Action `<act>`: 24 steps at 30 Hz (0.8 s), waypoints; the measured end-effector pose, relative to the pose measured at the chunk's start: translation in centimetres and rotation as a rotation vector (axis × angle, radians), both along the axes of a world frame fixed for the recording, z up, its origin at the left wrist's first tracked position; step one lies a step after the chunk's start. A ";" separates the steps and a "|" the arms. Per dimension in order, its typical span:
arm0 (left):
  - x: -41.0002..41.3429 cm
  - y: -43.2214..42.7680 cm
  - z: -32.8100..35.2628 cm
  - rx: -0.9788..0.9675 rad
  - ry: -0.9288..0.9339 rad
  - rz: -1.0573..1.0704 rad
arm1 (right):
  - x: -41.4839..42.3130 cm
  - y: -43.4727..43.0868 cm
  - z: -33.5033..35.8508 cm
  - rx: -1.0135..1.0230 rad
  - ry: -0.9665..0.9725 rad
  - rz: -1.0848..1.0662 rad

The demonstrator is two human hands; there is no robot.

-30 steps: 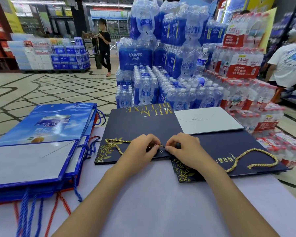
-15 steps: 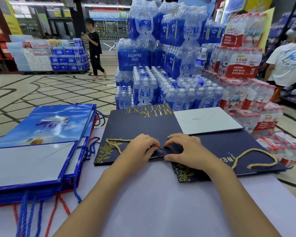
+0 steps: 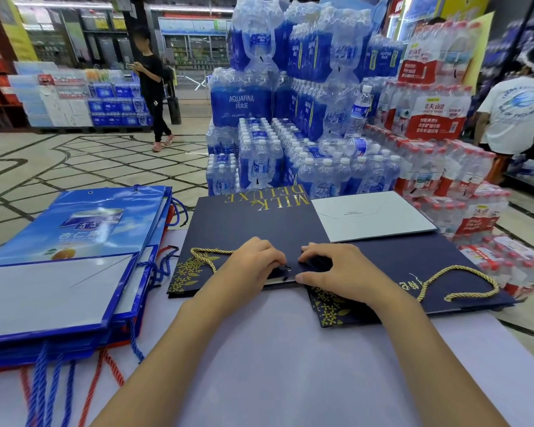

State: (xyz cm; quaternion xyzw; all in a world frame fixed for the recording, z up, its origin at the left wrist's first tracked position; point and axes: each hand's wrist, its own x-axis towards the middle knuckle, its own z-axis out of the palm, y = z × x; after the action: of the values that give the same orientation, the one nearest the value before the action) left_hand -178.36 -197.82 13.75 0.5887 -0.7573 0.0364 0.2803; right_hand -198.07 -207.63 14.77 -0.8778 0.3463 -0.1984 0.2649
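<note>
On the surface nearest you, both forearms reach forward to the bag, which lies flat with its rim toward you and its printed face up.

Left grip: fingers curled and closed on the cord where it runs in from the left. The cord's tip is hidden under the fingertips, right at the eyelet.

Right grip: arched, thumb at the rim edge and fingertips on top, clamping the bag just right of the eyelet.

Judgement: threading the cord through the eyelet is in hand, not finished. To do it well:
- Hold the rim down firmly so the card does not buckle.
- Pinch close to the cord's tip so that it is stiff.
- Feed it straight through the hole, not at a slant.
- Watch for the twist fraying.

Under the bag's right side lies a second bag, its handle already fitted. To the left sits a pile of blue bags. Beyond the surface stand water packs.
</note>
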 end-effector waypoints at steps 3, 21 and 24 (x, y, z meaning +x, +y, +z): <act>0.1 0.1 0.1 -0.011 -0.031 -0.003 | 0.0 0.0 -0.1 0.002 0.006 0.006; -0.9 0.3 0.6 -0.013 0.077 -0.002 | 0.0 0.7 0.6 0.055 -0.030 0.007; 0.4 0.3 0.6 -0.014 0.069 0.047 | 0.0 0.8 0.7 0.076 -0.032 -0.003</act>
State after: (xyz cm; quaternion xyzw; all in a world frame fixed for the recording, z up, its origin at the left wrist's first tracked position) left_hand -177.96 -197.51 14.39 0.6055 -0.7327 0.0280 0.3094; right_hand -198.07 -206.83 15.44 -0.8633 0.3508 -0.1994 0.3031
